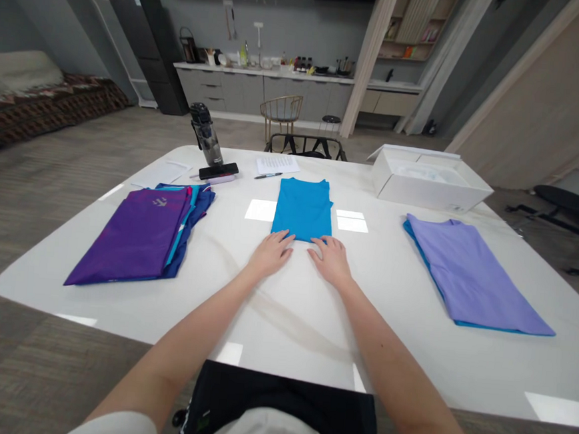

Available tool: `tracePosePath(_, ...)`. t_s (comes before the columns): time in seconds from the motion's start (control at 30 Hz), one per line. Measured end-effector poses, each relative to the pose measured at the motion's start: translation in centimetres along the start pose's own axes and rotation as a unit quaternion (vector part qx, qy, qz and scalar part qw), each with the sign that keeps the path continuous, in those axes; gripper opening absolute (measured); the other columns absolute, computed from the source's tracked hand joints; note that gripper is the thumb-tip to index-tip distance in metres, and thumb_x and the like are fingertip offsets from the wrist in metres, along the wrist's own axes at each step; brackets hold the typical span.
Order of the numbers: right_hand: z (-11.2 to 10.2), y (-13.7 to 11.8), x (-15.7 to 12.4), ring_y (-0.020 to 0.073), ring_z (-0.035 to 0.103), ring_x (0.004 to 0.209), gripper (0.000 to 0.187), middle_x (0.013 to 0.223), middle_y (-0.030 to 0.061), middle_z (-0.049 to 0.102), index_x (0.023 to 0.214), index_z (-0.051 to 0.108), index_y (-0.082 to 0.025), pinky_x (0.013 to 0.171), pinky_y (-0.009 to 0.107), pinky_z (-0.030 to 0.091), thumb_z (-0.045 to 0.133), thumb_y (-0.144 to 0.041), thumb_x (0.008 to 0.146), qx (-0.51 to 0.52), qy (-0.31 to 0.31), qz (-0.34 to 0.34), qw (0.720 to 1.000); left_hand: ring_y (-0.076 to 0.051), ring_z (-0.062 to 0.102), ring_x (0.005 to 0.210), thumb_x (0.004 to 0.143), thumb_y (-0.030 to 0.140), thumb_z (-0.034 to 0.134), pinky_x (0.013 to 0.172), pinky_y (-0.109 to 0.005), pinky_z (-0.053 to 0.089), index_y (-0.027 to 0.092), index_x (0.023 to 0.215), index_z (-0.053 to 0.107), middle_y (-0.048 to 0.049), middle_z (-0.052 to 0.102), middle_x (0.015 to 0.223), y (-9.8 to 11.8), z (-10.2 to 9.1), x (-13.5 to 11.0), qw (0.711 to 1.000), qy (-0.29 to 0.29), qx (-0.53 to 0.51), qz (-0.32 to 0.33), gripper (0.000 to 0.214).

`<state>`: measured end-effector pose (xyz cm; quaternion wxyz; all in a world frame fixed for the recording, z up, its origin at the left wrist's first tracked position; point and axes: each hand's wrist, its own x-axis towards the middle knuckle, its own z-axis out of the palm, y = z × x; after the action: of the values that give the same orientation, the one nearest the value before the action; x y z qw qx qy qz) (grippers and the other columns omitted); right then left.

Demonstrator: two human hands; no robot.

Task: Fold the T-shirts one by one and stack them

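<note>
A bright blue folded shirt (303, 208) lies flat in the middle of the white table (281, 317). At its near left corner rests my left hand (271, 252), fingers stretched out over the edge. My right hand (332, 259) touches the near right corner the same way, palm down with fingers apart. Neither hand shows a closed grip. To the left is a stack of folded garments, a purple shirt (138, 232) on top with blue ones beneath. On the right, a folded lavender shirt (470, 271) lies over a blue one.
A water bottle (206, 135), a black phone (218, 170), a pen (268, 175) and a printed sheet (277, 164) are along the far side. An open white box (428, 181) stands at the far right. Beyond the table is a black chair (307, 146).
</note>
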<state>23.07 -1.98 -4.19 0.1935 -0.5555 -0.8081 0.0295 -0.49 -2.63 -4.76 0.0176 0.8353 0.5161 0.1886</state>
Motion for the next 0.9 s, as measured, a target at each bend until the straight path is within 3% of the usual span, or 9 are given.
tracePosePath(0.17, -0.5, 1.4, 0.1, 0.029, 0.051, 0.13, 0.042, 0.138, 0.0108, 0.061, 0.136, 0.065, -0.025, 0.113, 0.044, 0.035, 0.044, -0.042, 0.104, 0.032, -0.032, -0.015, 0.999, -0.024, 0.052, 0.138, 0.103, 0.028, 0.043, 0.119, -0.04, 0.041, 0.02, 0.146, 0.056, -0.0094, 0.054, 0.153, -0.9, -0.3, 0.2, 0.998, 0.003, -0.036, -0.042, 0.046)
tracePosePath(0.27, -1.2, 2.5, 0.2, 0.0281, 0.054, 0.125, 0.04, 0.137, 0.0102, 0.062, 0.133, 0.067, -0.024, 0.109, 0.042, 0.04, 0.041, -0.034, 0.104, 0.044, -0.031, 0.013, 0.998, -0.024, 0.057, 0.132, 0.101, 0.018, 0.041, 0.116, -0.041, 0.043, 0.021, 0.139, 0.063, -0.0082, 0.058, 0.149, -1.9, -0.7, 0.1, 0.997, 0.01, -0.028, -0.073, 0.044)
tracePosePath(0.43, -1.4, 4.3, 0.9, 0.0277, 0.059, 0.11, 0.035, 0.119, 0.0099, 0.066, 0.124, 0.072, -0.027, 0.095, 0.04, 0.044, 0.043, -0.032, 0.104, 0.037, -0.028, 0.076, 0.996, -0.026, 0.06, 0.123, 0.103, 0.018, 0.041, 0.105, -0.045, 0.046, 0.024, 0.127, 0.069, -0.0073, 0.067, 0.134, -2.8, -1.6, 0.3, 0.997, -0.013, 0.004, -0.079, 0.038)
tracePosePath(0.67, -1.2, 4.3, 1.3, 0.0246, 0.061, 0.1, 0.029, 0.104, 0.0083, 0.067, 0.108, 0.071, -0.023, 0.087, 0.035, 0.043, 0.043, -0.029, 0.104, 0.04, -0.033, 0.081, 0.995, -0.026, 0.063, 0.108, 0.103, 0.016, 0.041, 0.092, -0.041, 0.045, 0.024, 0.116, 0.07, -0.0072, 0.071, 0.12, -2.6, -2.2, 1.0, 0.993, -0.028, 0.02, -0.114, 0.033)
tracePosePath(0.9, -3.8, 4.1, -0.2, 0.0195, 0.064, 0.09, 0.025, 0.105, 0.0061, 0.067, 0.103, 0.068, -0.023, 0.081, 0.03, 0.045, 0.043, -0.026, 0.101, 0.102, -0.132, 0.058, 0.984, -0.022, 0.066, 0.101, 0.101, 0.011, 0.041, 0.089, -0.035, 0.047, 0.024, 0.114, 0.069, -0.0054, 0.072, 0.109, -3.4, -4.0, -0.6, 0.992, -0.114, -0.017, -0.053, 0.033)
